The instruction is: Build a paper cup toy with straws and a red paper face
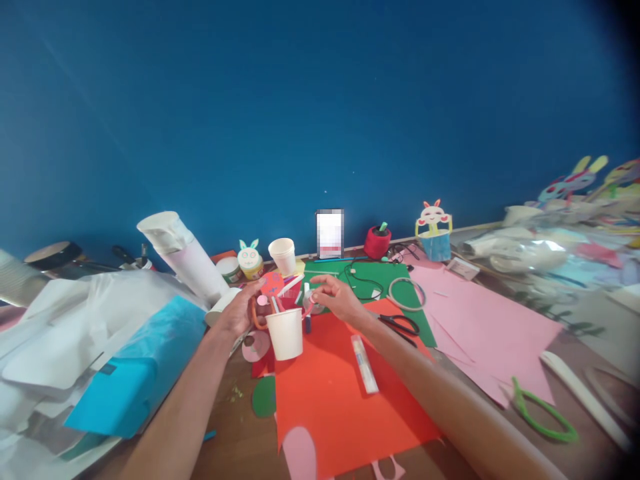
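A white paper cup (285, 337) with curved orange arms at its sides is in front of me, over the edge of the orange sheet. A red-orange paper cutout (273, 284) with small markings rises above its rim, beside white and pink strips. My left hand (241, 311) is closed at the cup's left side, its fingertips at the cutout's edge and near the left orange arm (258, 316). My right hand (336, 297) pinches by the right arm (309, 309); blur hides the exact contact. A small clear object (307, 297) lies behind those fingertips.
An orange sheet (345, 413) bears a glue tube (365, 365); black scissors (400, 325) lie beyond it. Green (370, 277) and pink sheets (495, 327) spread to the right. Blue plastic packaging (130, 380) crowds the left. Stacked cups (283, 256) and a phone-like screen (330, 233) stand by the wall.
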`<action>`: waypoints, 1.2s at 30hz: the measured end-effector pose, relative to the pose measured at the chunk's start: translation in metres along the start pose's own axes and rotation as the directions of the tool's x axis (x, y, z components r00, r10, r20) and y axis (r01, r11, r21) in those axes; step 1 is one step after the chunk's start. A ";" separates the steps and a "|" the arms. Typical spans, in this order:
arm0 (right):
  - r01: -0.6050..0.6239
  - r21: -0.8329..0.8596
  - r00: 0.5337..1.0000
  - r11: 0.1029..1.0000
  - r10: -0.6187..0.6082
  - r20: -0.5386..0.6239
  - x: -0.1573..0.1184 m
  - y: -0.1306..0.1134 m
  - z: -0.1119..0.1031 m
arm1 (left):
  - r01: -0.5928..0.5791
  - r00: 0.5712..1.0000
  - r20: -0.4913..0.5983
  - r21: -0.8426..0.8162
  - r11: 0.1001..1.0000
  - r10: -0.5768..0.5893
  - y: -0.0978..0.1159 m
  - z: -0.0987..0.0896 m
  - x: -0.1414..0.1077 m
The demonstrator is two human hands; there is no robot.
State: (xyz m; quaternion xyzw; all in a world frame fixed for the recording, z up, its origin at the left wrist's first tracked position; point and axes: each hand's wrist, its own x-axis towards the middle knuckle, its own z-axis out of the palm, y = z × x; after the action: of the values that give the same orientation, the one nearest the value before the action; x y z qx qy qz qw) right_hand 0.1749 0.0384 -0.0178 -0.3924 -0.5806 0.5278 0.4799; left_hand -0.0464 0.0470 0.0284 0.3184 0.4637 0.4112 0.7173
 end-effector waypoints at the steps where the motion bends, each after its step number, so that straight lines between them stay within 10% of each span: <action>1: 0.010 -0.009 1.000 1.000 -0.010 -0.003 0.000 -0.001 -0.001 | 0.008 1.000 -0.005 0.011 1.000 -0.008 -0.001 0.000 0.000; 13: -0.004 0.030 0.997 1.000 0.002 0.080 0.001 -0.007 -0.006 | 0.019 0.998 0.064 0.088 0.996 -0.025 0.000 0.006 -0.002; 23: 0.012 0.037 0.999 0.999 -0.013 0.043 0.002 -0.009 -0.006 | -0.214 0.948 -0.165 0.306 0.928 0.273 0.010 0.005 -0.008; 36: -0.015 0.052 0.999 0.999 0.013 0.039 0.003 -0.009 -0.011 | -0.092 0.984 0.169 0.242 0.966 0.051 0.005 0.003 -0.008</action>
State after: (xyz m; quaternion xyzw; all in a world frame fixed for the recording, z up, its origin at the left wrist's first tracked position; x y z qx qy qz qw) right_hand 0.1850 0.0427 -0.0091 -0.3735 -0.5730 0.5538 0.4748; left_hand -0.0469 0.0423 0.0369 0.4545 0.4402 0.3484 0.6916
